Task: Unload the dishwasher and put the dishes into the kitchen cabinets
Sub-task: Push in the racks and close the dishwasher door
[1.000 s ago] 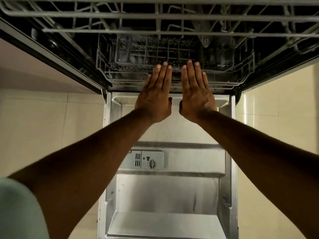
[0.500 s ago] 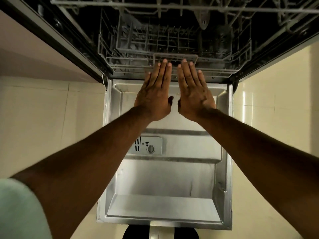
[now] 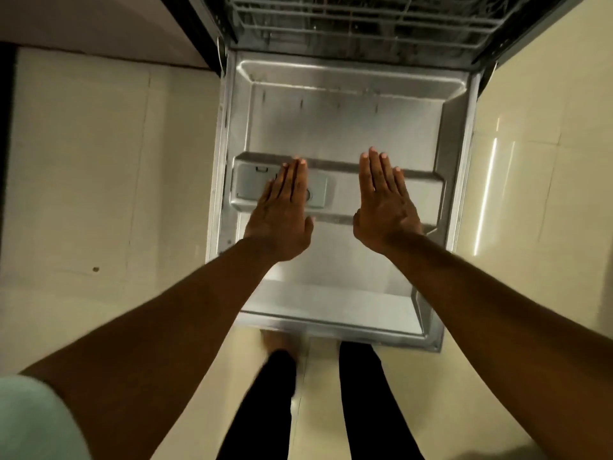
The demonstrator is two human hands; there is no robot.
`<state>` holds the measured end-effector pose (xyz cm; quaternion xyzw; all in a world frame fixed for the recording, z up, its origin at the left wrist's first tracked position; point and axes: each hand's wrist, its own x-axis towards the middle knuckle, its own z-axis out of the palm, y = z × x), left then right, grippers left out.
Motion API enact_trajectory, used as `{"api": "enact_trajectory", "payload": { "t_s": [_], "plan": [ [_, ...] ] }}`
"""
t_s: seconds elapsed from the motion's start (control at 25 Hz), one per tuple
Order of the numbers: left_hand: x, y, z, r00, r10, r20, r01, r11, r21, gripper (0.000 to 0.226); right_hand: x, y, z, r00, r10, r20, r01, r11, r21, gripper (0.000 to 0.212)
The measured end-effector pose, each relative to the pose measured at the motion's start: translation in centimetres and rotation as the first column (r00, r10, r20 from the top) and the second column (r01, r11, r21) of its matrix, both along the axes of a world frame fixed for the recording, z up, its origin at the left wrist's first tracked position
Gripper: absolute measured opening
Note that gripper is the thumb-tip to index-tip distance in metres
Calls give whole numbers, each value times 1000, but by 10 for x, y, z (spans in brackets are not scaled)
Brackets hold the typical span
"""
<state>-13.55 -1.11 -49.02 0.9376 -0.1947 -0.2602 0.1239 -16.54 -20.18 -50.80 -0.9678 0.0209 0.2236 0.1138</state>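
Observation:
The dishwasher door (image 3: 345, 121) lies fully open and flat below me, its steel inner face up. The lower wire rack (image 3: 361, 21) sits pushed inside the machine at the top of the view; I see no dishes in the part that shows. My left hand (image 3: 282, 214) hovers flat, fingers straight, over the detergent dispenser (image 3: 252, 184) on the door. My right hand (image 3: 384, 204) is flat and empty too, over the door's right half. Neither hand holds anything.
Cream floor tiles (image 3: 99, 180) spread on both sides of the door. My legs in black trousers (image 3: 361, 403) stand just behind the door's near edge (image 3: 331, 327). A cabinet front (image 3: 99, 24) borders the dishwasher at upper left.
Both hands have drawn back from the lower rack's front edge and spread apart over the door. The view has tilted down, so the racks have slid almost out of sight.

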Motion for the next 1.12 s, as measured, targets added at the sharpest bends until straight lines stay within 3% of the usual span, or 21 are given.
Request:
{"api": "enact_trajectory", "payload": {
  "t_s": [0.16, 0.32, 0.4, 0.48, 0.6, 0.68, 0.72, 0.76, 0.8, 0.84, 0.88, 0.92, 0.96, 1.0, 1.04, 1.12],
  "plan": [
    [-75, 30, -22, 986, 30, -162, -17, 997, 82, 81, -81, 23, -17, 997, -68, -39, 69, 997, 23, 90],
    [-141, 57, -27, 996, 55, -63, -41, 976, 213, 62, -163, 58, -22, 958, -272, -94, 273, 962, 7, 76],
    [-174, 72, -30, 994, 98, -55, -92, 991, 99, 43, -205, 75, -26, 930, -368, 25, 364, 927, 93, 52],
    [-199, 84, -40, 983, 180, -44, -181, 983, -37, 29, -239, 90, -39, 914, -403, 32, 393, 904, 165, 37],
    [-229, 91, -63, 953, 299, 54, -291, 948, -128, 28, -280, 104, -72, 940, -291, -179, 325, 924, 204, 35],
    [-249, 90, -74, 926, 375, 43, -365, 919, -150, 21, -297, 112, -90, 867, -309, -390, 409, 889, 205, 52],
    [-258, 93, -83, 928, 373, -6, -372, 923, -97, 15, -301, 115, -96, 794, -340, -504, 488, 851, 194, 70],
    [-267, 95, -93, 923, 370, -102, -373, 928, -16, 10, -301, 117, -101, 674, -378, -634, 607, 773, 185, 95],
    [-275, 95, -103, 873, 419, -249, -416, 907, 68, 15, -301, 117, -103, 522, -399, -754, 752, 633, 185, 118],
    [-279, 96, -114, 715, 555, -426, -556, 820, 135, 22, -299, 116, -105, 373, -395, -839, 880, 438, 185, 133],
    [-279, 94, -120, 409, 702, -583, -765, 612, 200, 26, -297, 114, -109, 256, -389, -885, 958, 222, 180, 136],
    [-279, 91, -126, 55, 730, -681, -904, 325, 276, 33, -297, 110, -114, 176, -400, -899, 983, 19, 184, 132],
    [-279, 91, -133, -218, 652, -726, -946, 43, 322, 46, -297, 107, -120, 119, -411, -904, 962, -178, 208, 123],
    [-279, 92, -140, -376, 544, -750, -925, -183, 332, 59, -296, 103, -124, 55, -418, -907, 899, -374, 227, 119],
    [-277, 92, -148, -437, 472, -765, -894, -321, 312, 70, -296, 99, -130, -24, -413, -910, 800, -555, 230, 115],
    [-273, 90, -164, -458, 380, -803, -849, -453, 270, 90, -300, 96, -148, -128, -367, -921, 576, -784, 232, 108]
  ]
}}
